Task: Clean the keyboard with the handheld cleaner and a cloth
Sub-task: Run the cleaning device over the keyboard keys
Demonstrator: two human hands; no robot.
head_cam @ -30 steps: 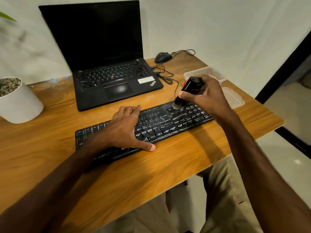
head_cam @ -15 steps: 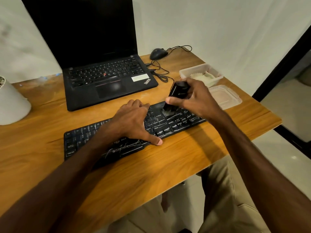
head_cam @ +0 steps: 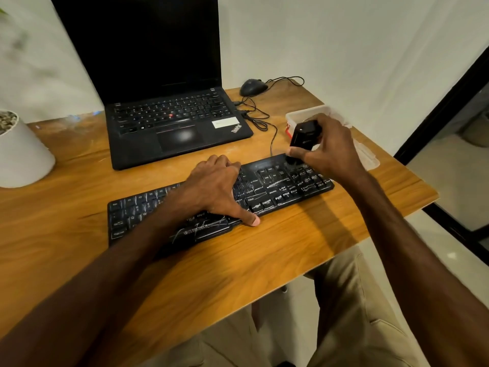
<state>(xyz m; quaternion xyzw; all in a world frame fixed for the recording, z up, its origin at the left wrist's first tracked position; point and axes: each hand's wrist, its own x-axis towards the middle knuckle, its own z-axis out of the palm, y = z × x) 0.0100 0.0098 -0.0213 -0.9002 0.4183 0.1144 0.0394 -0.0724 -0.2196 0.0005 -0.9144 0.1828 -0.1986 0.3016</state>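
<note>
Surface (head_cam: pixel 264 255): wooden, carrying everything.
Laptop (head_cam: pixel 169 120): open at the far side, screen dark.
Keyboard (head_cam: pixel 277 189): black, lying near me in front of the laptop.
My left hand (head_cam: pixel 214 189): flat on the keyboard's middle, nothing grasped.
My right hand (head_cam: pixel 328 149): grip wrapped around the handheld cleaner.
Handheld cleaner (head_cam: pixel 303 135): black, tip on the keyboard's far right corner.
</note>
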